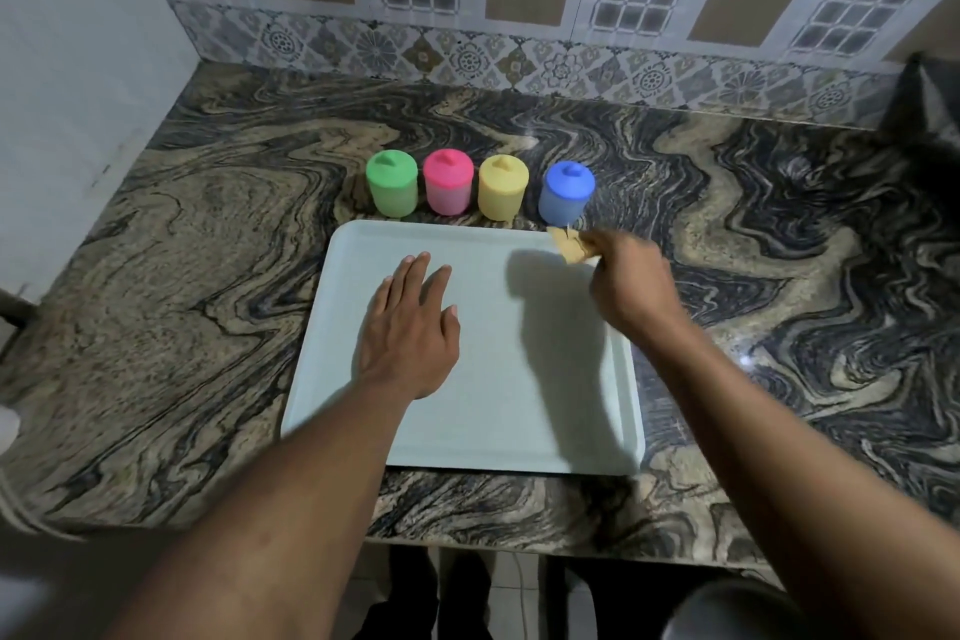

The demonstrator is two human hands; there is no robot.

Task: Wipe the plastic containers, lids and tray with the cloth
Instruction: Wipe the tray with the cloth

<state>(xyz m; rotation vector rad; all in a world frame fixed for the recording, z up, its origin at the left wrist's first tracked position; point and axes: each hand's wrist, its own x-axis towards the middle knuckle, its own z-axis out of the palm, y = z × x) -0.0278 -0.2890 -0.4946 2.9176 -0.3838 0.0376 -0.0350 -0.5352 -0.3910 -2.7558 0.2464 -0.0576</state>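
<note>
A pale rectangular tray (498, 421) lies on the marble counter in front of me. My left hand (410, 327) rests flat on the tray's left half, fingers straight. My right hand (631, 281) grips a small tan cloth (569, 244) at the tray's far right corner; the hand is blurred. Behind the tray stand lidded containers in a row: green (392, 183), pink (448, 182), yellow (503, 186) and blue (566, 192). The cloth is just in front of the blue one.
The counter (208, 327) runs to a tiled wall (467, 52) at the back and a white wall at the left. Its front edge is near my body. A dark object (930, 88) sits at the far right.
</note>
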